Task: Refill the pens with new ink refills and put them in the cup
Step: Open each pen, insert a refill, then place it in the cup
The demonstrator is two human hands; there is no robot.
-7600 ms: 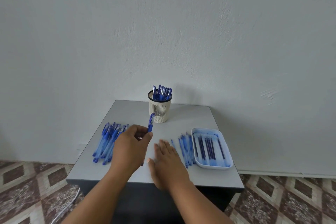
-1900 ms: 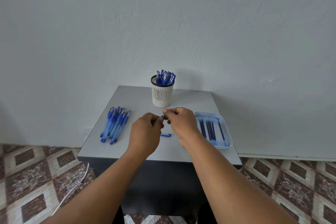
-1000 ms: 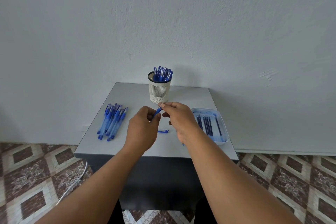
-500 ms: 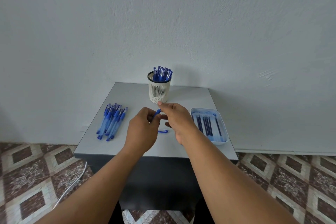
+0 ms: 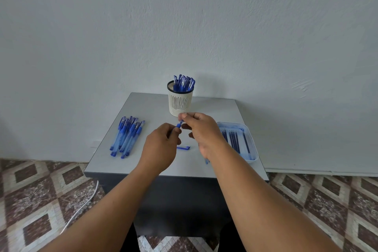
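One blue pen (image 5: pixel 179 124), mostly hidden

Both bare forearms reach forward, converging at centre. Left hand (image 5: pixel 161 145): back of hand up, fingers curled, thumb and forefinger pinching the lower end of a pen (image 5: pixel 179 124). Right hand (image 5: pixel 201 131): slightly higher and further out, thumb and forefinger pinching the pen's upper end (remaining fingers loosely curled beneath). Fingertips of the two hands nearly meet. Wrists roughly straight.
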